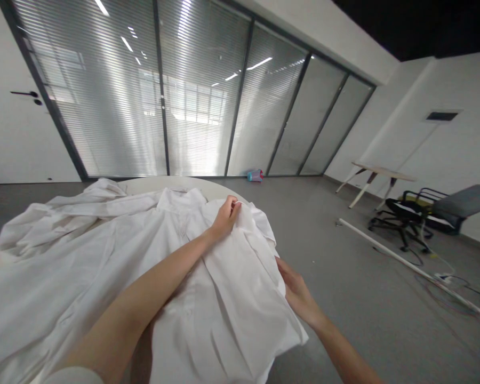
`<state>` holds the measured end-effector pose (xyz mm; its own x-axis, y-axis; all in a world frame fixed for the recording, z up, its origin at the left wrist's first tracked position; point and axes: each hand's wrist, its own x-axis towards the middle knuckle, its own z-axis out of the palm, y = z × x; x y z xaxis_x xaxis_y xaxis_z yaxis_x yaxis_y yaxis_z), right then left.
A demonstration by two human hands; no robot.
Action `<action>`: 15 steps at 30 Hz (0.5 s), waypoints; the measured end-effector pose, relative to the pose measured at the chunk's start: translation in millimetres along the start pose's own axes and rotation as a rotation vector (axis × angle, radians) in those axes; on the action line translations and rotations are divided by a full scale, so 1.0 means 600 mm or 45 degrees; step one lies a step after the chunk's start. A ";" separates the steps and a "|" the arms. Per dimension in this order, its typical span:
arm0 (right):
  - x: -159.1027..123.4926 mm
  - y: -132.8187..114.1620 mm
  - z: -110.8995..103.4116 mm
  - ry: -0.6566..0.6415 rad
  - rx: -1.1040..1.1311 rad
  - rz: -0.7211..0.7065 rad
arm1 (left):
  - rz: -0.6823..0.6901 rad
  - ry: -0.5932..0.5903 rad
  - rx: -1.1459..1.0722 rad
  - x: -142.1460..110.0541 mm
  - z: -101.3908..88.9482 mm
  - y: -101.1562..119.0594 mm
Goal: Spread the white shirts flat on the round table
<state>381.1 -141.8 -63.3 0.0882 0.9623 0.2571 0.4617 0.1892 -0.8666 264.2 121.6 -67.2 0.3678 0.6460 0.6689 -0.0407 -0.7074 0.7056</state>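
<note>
White shirt (232, 288) lies spread and rumpled on a pale round surface (144, 185), collar toward 12 o'clock, hem toward 6. Its right edge hangs off the rim at about 4 o'clock.

Left hand (225, 216) reaches across the shirt from 7 o'clock, forearm lying over the front panel. Fingers closed on a fold of cloth near the shoulder, just right of the collar (180, 200); the fabric bunches up under the grip.

Right hand (296, 290) sits at the shirt's side edge, at 4 o'clock from the left hand. Fingers curl against the cloth and touch it; whether they pinch it or only press cannot be told, since the fabric hides the fingertips.

More white cloth (64, 213) lies heaped on the surface at 9 to 10 o'clock, touching the shirt.

Beyond: grey floor (344, 277), a wall of glass panels with blinds (200, 96) at 12 o'clock, a small coloured object (255, 175) at its foot. At 3 o'clock a small table (378, 176), an office chair (416, 210), a long white bar (404, 261) lying on the floor, and cables (452, 288) near it.
</note>
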 end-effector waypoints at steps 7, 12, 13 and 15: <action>0.035 -0.031 0.025 -0.283 -0.002 -0.032 | -0.032 0.266 -0.103 0.020 -0.010 -0.004; 0.038 -0.029 0.026 -0.167 0.034 0.333 | -0.090 0.456 -0.143 0.027 -0.023 0.006; 0.035 -0.029 0.025 -0.203 0.050 0.398 | -0.098 0.489 -0.157 0.029 -0.026 0.009; 0.029 -0.031 0.022 -0.256 0.135 0.463 | -0.114 0.539 -0.194 0.033 -0.030 0.014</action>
<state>362.7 -126.0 -48.3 0.0501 0.9871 -0.1524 0.3380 -0.1603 -0.9274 254.3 133.5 -44.0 -0.0348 0.7853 0.6182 -0.1738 -0.6139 0.7700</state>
